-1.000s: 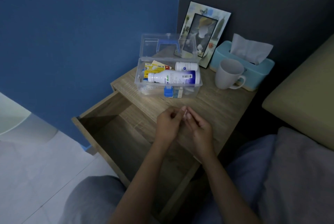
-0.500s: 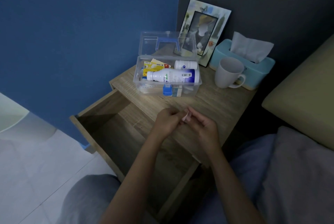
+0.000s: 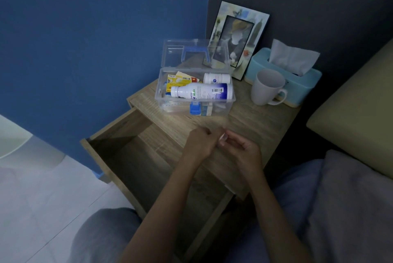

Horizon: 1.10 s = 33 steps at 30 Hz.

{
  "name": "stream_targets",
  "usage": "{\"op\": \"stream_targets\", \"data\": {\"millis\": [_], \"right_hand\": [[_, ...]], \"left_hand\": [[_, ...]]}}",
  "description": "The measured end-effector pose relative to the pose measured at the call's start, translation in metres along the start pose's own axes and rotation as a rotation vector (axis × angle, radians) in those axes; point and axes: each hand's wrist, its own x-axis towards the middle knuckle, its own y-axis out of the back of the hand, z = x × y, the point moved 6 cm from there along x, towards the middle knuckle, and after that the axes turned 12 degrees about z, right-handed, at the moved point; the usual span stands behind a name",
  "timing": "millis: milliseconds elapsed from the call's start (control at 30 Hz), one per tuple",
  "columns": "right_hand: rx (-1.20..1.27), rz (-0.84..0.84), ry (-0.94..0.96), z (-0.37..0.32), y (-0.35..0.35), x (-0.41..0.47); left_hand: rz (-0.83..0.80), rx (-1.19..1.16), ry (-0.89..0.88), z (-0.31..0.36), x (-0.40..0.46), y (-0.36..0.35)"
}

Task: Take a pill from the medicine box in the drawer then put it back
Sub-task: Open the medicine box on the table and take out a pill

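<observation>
The clear plastic medicine box (image 3: 230,101) stands open on the wooden bedside table, its lid (image 3: 174,54) tipped back. Inside lie a large white bottle (image 3: 200,93), a smaller white bottle (image 3: 217,78) and yellow packets (image 3: 177,81). The drawer (image 3: 136,156) below is pulled out and looks bare. My left hand (image 3: 201,142) and my right hand (image 3: 242,150) meet in front of the box, over the table's front edge. Both pinch a small pale item (image 3: 222,137), likely a pill packet, between their fingertips.
A white mug (image 3: 266,88) and a teal tissue box (image 3: 297,80) stand at the table's right. A picture frame (image 3: 238,39) leans on the dark wall behind the box. A bed with grey bedding (image 3: 350,199) is on the right, white floor on the left.
Both hands stay joined on the small item and have shifted slightly; the fingers work at it. The box and drawer have not moved.
</observation>
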Motion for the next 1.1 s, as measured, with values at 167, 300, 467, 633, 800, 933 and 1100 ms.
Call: {"op": "stream_targets", "data": {"millis": [167, 300, 467, 633, 800, 933, 1100], "right_hand": [[-0.017, -0.023, 0.010, 0.001, -0.001, -0.002], [-0.021, -0.002, 0.024, -0.002, 0.002, -0.001], [-0.034, -0.005, 0.033, 0.001, 0.002, -0.002], [-0.074, -0.003, 0.049, 0.000, -0.001, -0.003], [-0.089, -0.013, 0.066, -0.001, 0.000, -0.002], [-0.085, -0.004, 0.070, -0.003, 0.005, -0.003], [-0.084, 0.007, 0.033, -0.001, 0.015, 0.001]], "left_hand": [[0.003, -0.174, 0.010, 0.001, -0.003, -0.002], [-0.079, -0.345, 0.006, 0.000, -0.006, 0.000], [-0.104, -0.315, -0.073, 0.000, -0.005, 0.004], [-0.117, -0.179, -0.117, 0.000, -0.003, 0.002], [-0.061, -0.002, -0.065, -0.002, 0.003, 0.001], [-0.035, -0.078, 0.026, -0.002, 0.003, 0.004], [-0.157, -0.384, 0.144, -0.007, -0.006, 0.006]]}}
